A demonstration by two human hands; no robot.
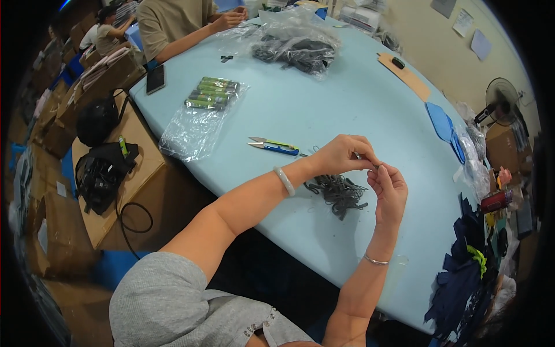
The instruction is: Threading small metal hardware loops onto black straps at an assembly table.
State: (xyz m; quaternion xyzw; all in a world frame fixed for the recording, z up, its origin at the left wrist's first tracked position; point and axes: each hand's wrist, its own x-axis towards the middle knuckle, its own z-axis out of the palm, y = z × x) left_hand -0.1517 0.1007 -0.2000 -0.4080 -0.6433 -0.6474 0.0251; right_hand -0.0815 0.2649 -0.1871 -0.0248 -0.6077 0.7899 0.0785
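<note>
My left hand and my right hand meet above the blue table, fingertips pinched together. A small dark bit shows between them, too small to name. Just beneath lies a tangled pile of dark grey cords, partly hidden behind my left hand and wrist. To the left of the pile, thread snips with blue and green handles rest on the table with their blades apart.
Farther left lie a clear bag with several green-and-black packets and a phone. A plastic bag of dark items sits at the far side, near another person's hand. Navy fabric covers the right edge.
</note>
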